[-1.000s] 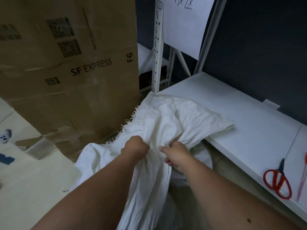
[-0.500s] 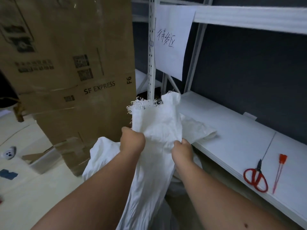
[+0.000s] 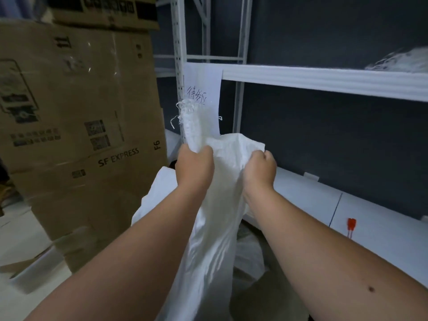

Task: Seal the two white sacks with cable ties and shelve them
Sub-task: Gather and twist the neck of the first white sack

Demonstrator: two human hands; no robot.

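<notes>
The white woven plastic sack (image 3: 208, 228) hangs in the centre of the frame, its frayed mouth bunched into a neck rising just above the left hand (image 3: 194, 166), whose fingers clench around it, while the right hand (image 3: 260, 169) grips a fold of the same fabric just beside it. Behind the hands stands a white metal shelving rack (image 3: 324, 79) against a dark wall, a handwritten paper sign (image 3: 203, 89) hanging from it and a red cable tie (image 3: 351, 224) lying on its lower white board at right. Tall brown cardboard boxes (image 3: 81, 123) fill the left of the frame on a pale floor.
</notes>
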